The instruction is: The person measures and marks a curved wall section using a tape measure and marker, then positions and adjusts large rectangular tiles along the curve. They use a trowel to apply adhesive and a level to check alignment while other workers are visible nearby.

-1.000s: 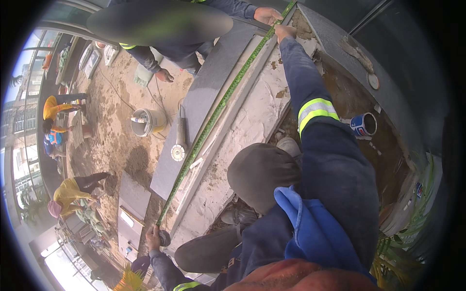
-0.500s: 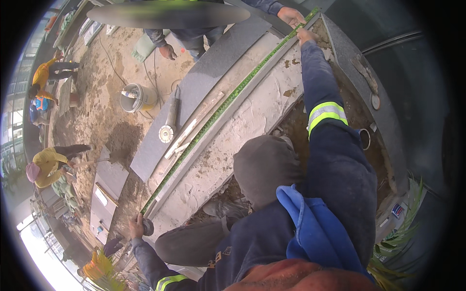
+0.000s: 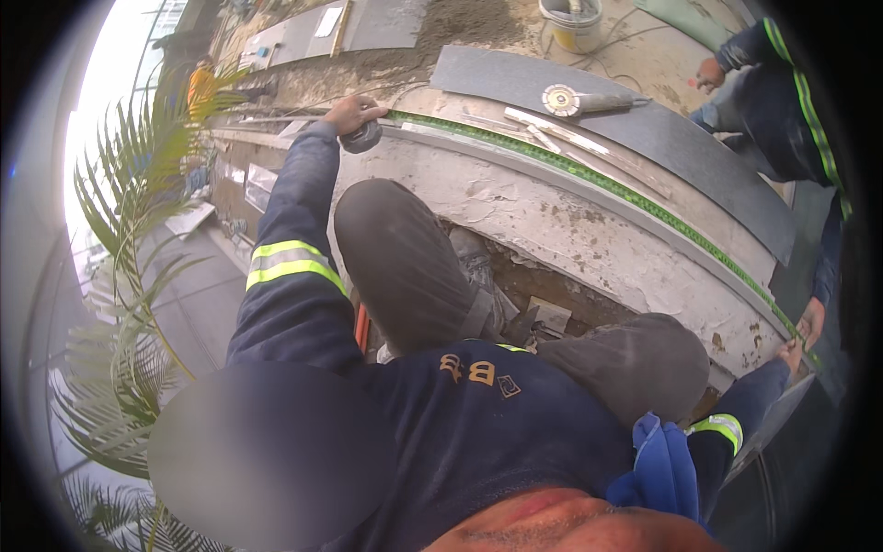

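Observation:
My left hand (image 3: 354, 114) grips the dark tape-measure case (image 3: 361, 137) beside the long pale ledge (image 3: 440, 150). The green measuring tape (image 3: 607, 193) runs from it along the ledge to the far right. There my right hand (image 3: 789, 350) pinches the tape, just below a co-worker's hand (image 3: 811, 320) at the same end. An angle grinder (image 3: 589, 101) with a round disc lies on a dark grey slab (image 3: 717, 175) behind the tape, near some narrow pale strips (image 3: 543, 129). My knees are bent over the rough mortared edge in front.
A co-worker (image 3: 782, 110) stands at the upper right. A bucket (image 3: 572, 28) with cables round it is at the top, grey boards (image 3: 377, 23) upper left. A person in yellow (image 3: 199, 87) is behind palm fronds (image 3: 129, 212) on the left. A shallow debris-filled hollow (image 3: 538, 285) lies between my knees.
The view has swung toward my left hand, so the tape now crosses nearly sideways and the palm fills the left side. Both hands still hold the tape, the co-worker's hand beside my right.

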